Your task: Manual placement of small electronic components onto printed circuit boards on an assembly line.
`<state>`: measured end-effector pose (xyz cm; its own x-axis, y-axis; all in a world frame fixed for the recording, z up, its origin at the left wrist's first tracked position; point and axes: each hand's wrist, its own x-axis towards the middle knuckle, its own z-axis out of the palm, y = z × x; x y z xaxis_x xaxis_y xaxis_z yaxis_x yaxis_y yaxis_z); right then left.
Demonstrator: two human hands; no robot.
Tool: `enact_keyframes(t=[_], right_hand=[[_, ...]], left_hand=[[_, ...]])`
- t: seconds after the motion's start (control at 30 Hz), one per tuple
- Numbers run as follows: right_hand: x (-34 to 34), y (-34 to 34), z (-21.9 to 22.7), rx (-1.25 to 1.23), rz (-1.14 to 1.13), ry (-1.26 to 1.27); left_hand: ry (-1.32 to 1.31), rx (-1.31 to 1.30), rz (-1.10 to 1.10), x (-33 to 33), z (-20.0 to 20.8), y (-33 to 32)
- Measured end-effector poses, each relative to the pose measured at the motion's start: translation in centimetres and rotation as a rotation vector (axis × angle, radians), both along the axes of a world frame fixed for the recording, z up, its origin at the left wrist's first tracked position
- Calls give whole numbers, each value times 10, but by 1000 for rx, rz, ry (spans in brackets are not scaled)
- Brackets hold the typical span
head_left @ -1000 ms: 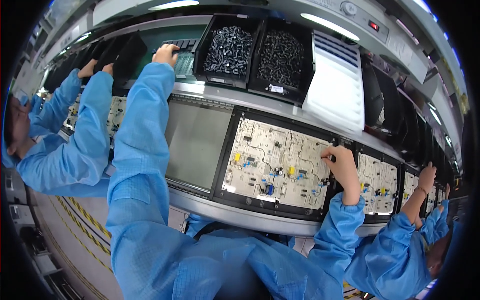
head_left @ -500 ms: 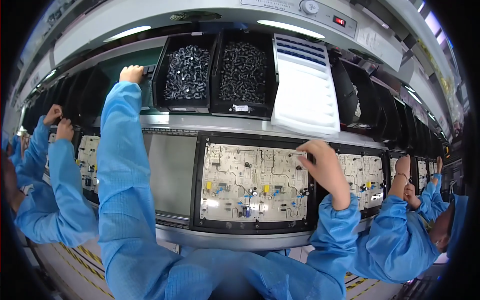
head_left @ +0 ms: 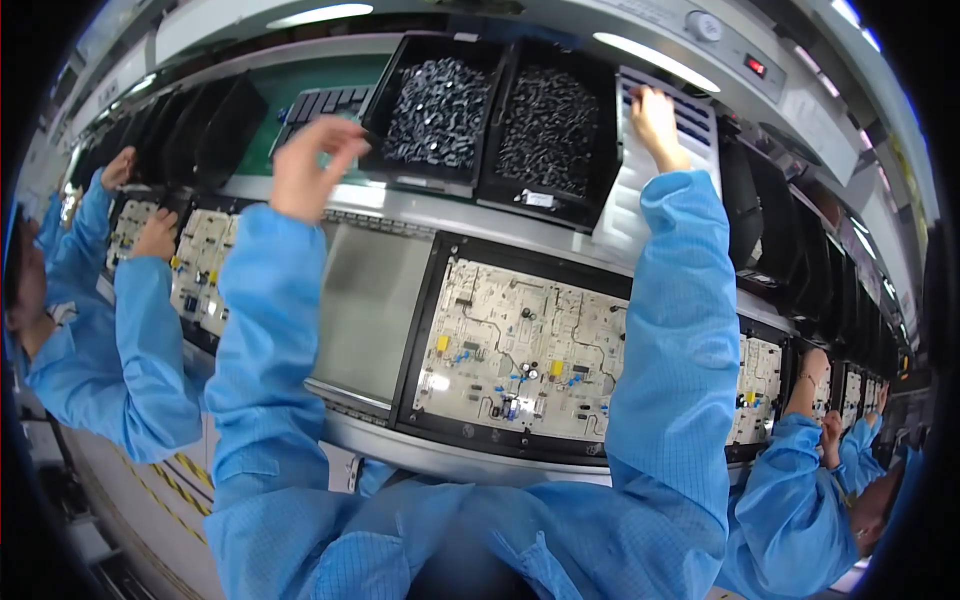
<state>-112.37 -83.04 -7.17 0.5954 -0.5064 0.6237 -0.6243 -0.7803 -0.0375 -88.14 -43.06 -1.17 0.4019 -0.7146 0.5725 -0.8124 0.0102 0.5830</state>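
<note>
Lit lamp, round dial — red switch nearby, yellow-black floor tape

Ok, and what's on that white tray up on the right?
Rows of dark parts lie at the far end of the white tray. The right hand and blue sleeve cover some of it; whatever is beneath them can't be seen.

White label on black bin: print unreadable.
</note>
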Motion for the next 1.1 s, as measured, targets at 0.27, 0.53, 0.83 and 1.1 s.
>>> enact_keyframes(t=[0.27,0.53,0.83,1.1], right_hand=[[15,7,14,-80,-21,270],[5,8,9,27,57,138],[2,8,-6,76,-51,-15],[1,1,-2,-90,-88,133]], left_hand=[[220,353,-524,-118,-50,-2],[164,497,-692,-157,-71,-25],[-115,499,-684,-194,-77,-43],[-91,647,-615,-203,-70,-54]])
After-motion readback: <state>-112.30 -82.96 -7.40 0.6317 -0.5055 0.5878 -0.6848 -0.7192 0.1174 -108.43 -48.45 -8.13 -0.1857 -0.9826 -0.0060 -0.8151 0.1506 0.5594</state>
